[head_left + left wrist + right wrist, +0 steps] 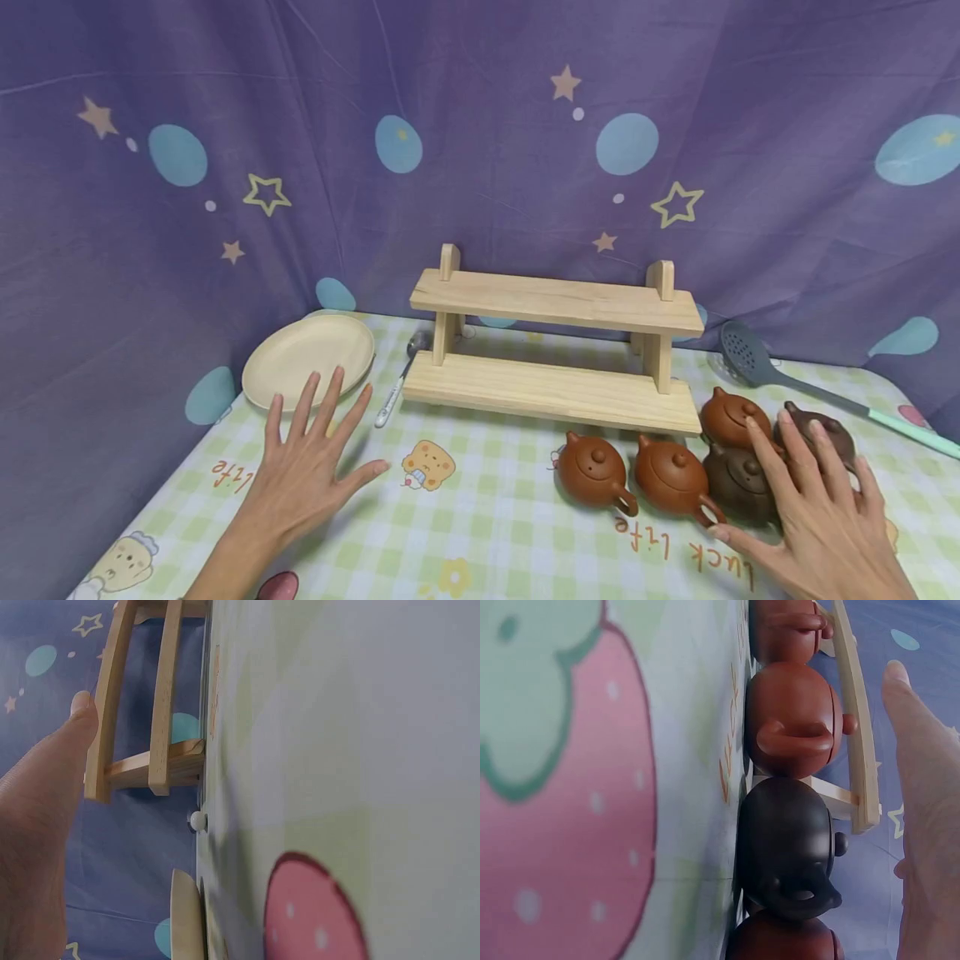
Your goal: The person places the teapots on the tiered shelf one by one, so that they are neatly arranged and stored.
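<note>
Has an oval cream plate at the far left corner of the table, flat on the checked cloth. Holds the left hand raised over the left part of the table, just short of the plate, with fingers spread and thumb pointing toward the middle. Has a spoon right of the plate, its bowl toward the far edge and its handle toward the near edge. Has a two-tier wooden shelf along the middle of the far edge, before a purple curtain. Has six teapots between the shelf and the right edge: in a front row, a left red teapot, a second red teapot, a dark teapot and a partly hidden red teapot; behind these, a rear red teapot and a rear dark teapot. Holds the right hand over the right end of this group, with fingers spread, apart from the lids in the right wrist view. Has a slotted skimmer near the far right corner, behind the teapots, its mint grip toward the right edge.
</note>
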